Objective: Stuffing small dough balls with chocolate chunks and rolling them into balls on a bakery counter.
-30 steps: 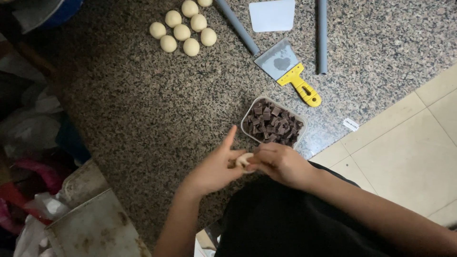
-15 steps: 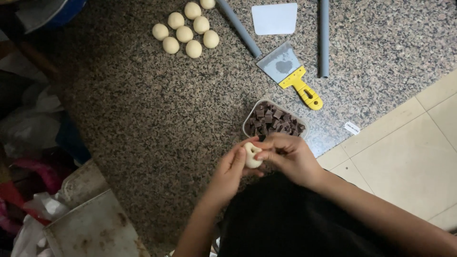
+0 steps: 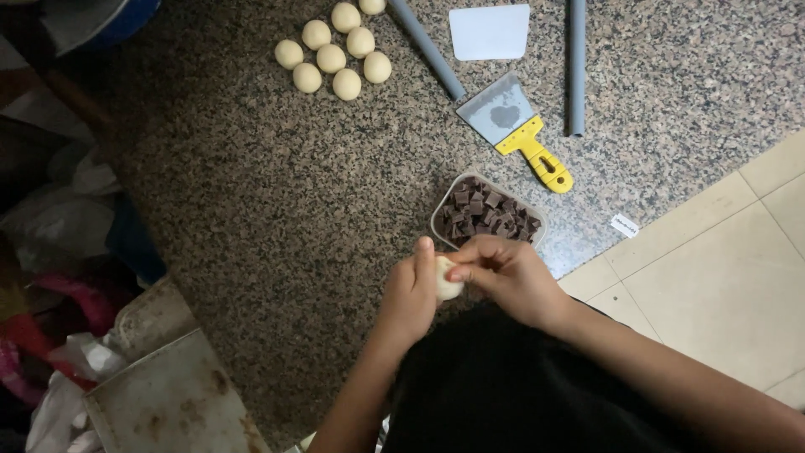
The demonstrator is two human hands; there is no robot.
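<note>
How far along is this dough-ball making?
Done: seven dough balls sit grouped on the granite counter. In hand: left hand and right hand pinch one dough piece shut. Left: the tub of chocolate chunks remains nearly full.

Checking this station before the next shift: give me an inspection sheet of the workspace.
Surface: speckled granite counter, floor tiles at its right.
Job's things: dough piece pinched between both hands; tub of chocolate chunks just beyond.
Clutter: seven dough balls, yellow-handled scraper, white card, two grey tubes.
Hands: left hand cups the dough; right hand presses it.
Cables: nothing seen.
Surroundings: bags and a stained tray at left.
</note>
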